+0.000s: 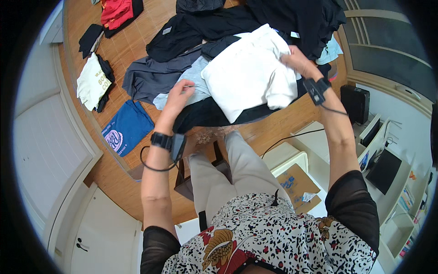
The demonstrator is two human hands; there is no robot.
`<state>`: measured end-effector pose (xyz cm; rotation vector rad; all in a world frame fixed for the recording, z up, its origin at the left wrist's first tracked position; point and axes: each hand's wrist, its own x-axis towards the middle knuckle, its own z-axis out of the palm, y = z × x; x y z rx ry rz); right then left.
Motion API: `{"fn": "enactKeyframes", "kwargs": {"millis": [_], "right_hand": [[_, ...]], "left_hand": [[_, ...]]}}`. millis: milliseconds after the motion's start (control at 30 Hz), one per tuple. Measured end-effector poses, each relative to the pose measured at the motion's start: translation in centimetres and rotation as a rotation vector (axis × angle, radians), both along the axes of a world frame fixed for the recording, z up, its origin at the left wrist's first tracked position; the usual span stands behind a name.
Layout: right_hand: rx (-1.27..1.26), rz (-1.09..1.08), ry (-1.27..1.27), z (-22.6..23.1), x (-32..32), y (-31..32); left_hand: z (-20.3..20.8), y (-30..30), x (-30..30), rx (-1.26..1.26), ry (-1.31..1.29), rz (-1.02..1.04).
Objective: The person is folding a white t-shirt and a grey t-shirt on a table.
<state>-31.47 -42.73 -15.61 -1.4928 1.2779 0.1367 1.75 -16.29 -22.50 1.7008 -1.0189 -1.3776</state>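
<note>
A white long-sleeved top [248, 73] lies loosely spread over a heap of clothes in front of me. My right hand [297, 61] has its fingers closed on the cloth at the top's far right edge. To the left of the top is my left hand [181, 95], its fingers bent and slightly apart, over a light grey garment [197, 75]. I see nothing held in it. Beneath the white top spreads a black garment [203, 114], and a dark grey garment [148, 77] lies to the left.
Black trousers [182, 34] and more black clothes [296, 18] lie beyond. On the wooden floor at left are a blue printed garment [130, 125], a cream printed shirt [92, 82] and a red garment [116, 13]. A cardboard box [296, 185] and shelves [397, 228] stand to the right.
</note>
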Motion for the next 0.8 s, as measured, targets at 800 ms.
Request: {"fn": "enactKeyframes", "kwargs": {"millis": [800], "right_hand": [[-0.677,0.084,-0.282,-5.0,7.3,15.3]], "left_hand": [[-2.1,-7.5,-1.4,0.020,0.206,-0.295]]}}
